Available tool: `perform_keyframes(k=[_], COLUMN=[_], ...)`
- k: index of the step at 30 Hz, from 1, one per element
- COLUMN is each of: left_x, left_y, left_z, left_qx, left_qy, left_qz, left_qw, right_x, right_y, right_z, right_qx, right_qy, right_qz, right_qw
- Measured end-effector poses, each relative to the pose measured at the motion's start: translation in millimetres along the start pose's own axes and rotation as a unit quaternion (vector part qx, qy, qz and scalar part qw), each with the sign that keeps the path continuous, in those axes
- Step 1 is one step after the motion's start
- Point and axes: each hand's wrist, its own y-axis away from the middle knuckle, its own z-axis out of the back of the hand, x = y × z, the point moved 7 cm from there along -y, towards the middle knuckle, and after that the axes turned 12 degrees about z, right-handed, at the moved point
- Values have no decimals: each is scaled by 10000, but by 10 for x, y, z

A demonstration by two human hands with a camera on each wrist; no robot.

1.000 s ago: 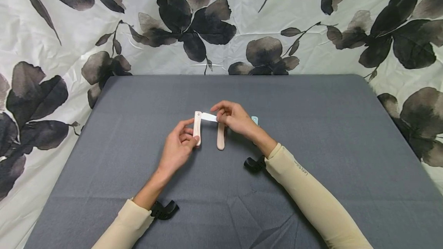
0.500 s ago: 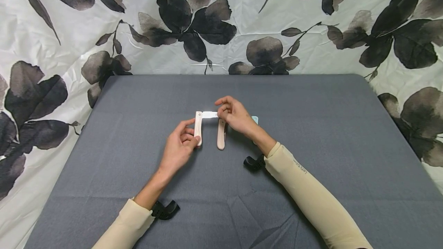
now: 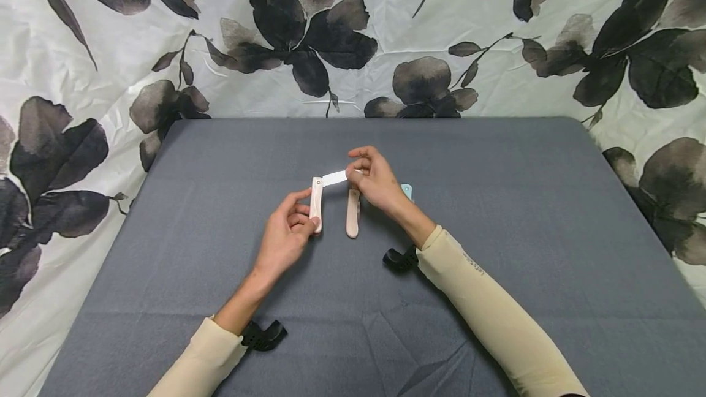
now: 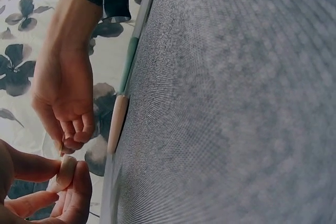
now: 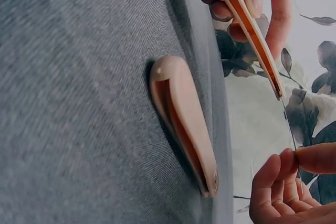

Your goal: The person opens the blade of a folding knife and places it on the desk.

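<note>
In the head view my left hand holds a folding knife by its pale pink handle, kept nearly upright between thumb and fingers. The blade sticks out to the right from the handle's top, tilted slightly upward. My right hand pinches the blade near its tip, which the fingers partly hide. From the right wrist view, the handle's slot stands bare and the thin blade runs edge-on to the right fingertips. A second pink folding knife, folded, lies on the table just below my right hand.
Behind my right wrist lies a light blue-green piece, partly covered; the left wrist view shows it as a slim green handle. Grey cloth covers the table. A flowered sheet hangs behind the far edge.
My right hand has moved up and slightly right with the blade, which swings from sloping down to sloping up, wider from the handle. My left hand stays almost still.
</note>
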Motion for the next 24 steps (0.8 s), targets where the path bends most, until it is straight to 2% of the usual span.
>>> perform_keyframes(k=[7,14,24], left_x=[-3,-19,-37], left_y=[0,-1,5], left_z=[4,-2,3], left_qx=[-4,31,22], left_qy=[61,98,91], left_qz=[-60,-94,-138], left_qw=[10000,9999,9999], right_x=[-8,-5,-13], right_y=[-34,-61,-107], right_z=[-27,-37,-53], right_qx=[-432,-815,-1144], right_qy=[-656,-1027,-1383], right_qz=[-153,-190,-172], right_qw=[9968,9912,9836])
